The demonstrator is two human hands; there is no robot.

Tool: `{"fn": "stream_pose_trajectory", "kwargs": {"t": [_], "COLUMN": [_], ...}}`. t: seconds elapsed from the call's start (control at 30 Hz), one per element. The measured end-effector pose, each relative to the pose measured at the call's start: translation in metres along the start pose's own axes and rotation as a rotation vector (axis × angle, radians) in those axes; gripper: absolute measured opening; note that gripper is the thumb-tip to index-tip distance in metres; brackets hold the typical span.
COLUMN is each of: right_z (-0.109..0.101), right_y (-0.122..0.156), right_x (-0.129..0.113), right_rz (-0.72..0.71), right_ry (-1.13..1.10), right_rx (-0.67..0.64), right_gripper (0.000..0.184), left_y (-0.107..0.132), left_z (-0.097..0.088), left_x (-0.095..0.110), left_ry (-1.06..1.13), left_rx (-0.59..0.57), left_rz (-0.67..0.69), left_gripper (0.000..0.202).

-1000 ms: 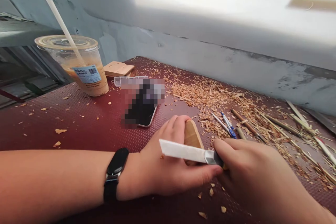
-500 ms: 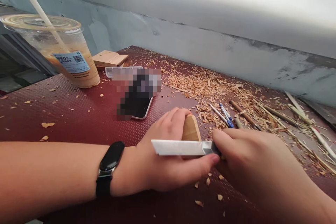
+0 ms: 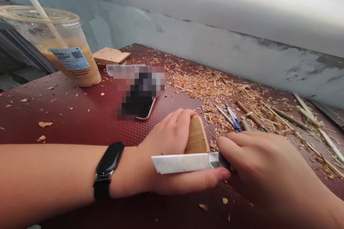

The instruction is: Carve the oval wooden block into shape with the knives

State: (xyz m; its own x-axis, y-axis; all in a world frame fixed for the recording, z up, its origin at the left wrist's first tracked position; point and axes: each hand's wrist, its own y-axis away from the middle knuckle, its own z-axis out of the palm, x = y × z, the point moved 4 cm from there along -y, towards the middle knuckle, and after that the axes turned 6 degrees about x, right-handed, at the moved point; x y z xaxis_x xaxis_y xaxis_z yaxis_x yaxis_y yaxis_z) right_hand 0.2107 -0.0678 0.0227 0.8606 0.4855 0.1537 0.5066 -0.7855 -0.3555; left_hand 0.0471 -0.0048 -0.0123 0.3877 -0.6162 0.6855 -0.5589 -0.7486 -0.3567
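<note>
My left hand point(image 3: 166, 154), with a black band on its wrist, is closed around a piece of wood point(image 3: 197, 136) with a rounded far end. Its thumb lies along the near side and the fingers wrap the far side. My right hand point(image 3: 258, 164) grips the dark handle of a knife point(image 3: 182, 163). The broad, straight blade points left and lies across the near part of the wood, above my left thumb. Most of the handle is hidden in my right fist, and the wood's near end is hidden by blade and hand.
A phone point(image 3: 145, 109), partly blurred out, lies beyond my left hand. A plastic cup of drink with a straw point(image 3: 70, 59) stands at the left, near wooden blocks point(image 3: 111, 56). Wood shavings point(image 3: 209, 82), a blue-and-white compass point(image 3: 233, 118) and thin sticks point(image 3: 249, 114) lie along the wall.
The knife blade has moved down and toward me along the wood, uncovering more of its face. Both hands keep their grip. The view has shifted slightly.
</note>
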Motion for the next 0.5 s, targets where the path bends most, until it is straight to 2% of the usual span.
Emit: {"fn": "stream_pose_trajectory", "kwargs": {"t": [0.13, 0.3, 0.37, 0.43, 0.5], "right_z": [0.0002, -0.0021, -0.0026, -0.0016, 0.0002], "right_y": [-0.0043, -0.0103, -0.0099, -0.0071, -0.0029], "right_x": [0.0004, -0.0006, -0.001, -0.0013, -0.0009], "right_rz": [0.012, 0.027, 0.035, 0.036, 0.038], "right_ry": [0.018, 0.066, 0.079, 0.063, 0.044], "right_rx": [-0.029, -0.023, -0.005, -0.002, -0.008], "right_gripper": [0.016, 0.02, 0.019, 0.019, 0.02], "left_y": [-0.0009, -0.0014, -0.0014, -0.0014, -0.0012], "left_z": [0.0002, 0.0006, 0.0007, 0.0009, 0.0004], "left_x": [0.0011, 0.0068, 0.0067, 0.0047, 0.0024], "left_ry": [-0.013, -0.08, -0.091, -0.073, -0.039], "left_rx": [0.017, 0.114, 0.11, 0.077, 0.052], "left_rz": [0.011, 0.116, 0.095, 0.042, 0.0], "left_gripper": [0.074, 0.051, 0.044, 0.052, 0.069]}}
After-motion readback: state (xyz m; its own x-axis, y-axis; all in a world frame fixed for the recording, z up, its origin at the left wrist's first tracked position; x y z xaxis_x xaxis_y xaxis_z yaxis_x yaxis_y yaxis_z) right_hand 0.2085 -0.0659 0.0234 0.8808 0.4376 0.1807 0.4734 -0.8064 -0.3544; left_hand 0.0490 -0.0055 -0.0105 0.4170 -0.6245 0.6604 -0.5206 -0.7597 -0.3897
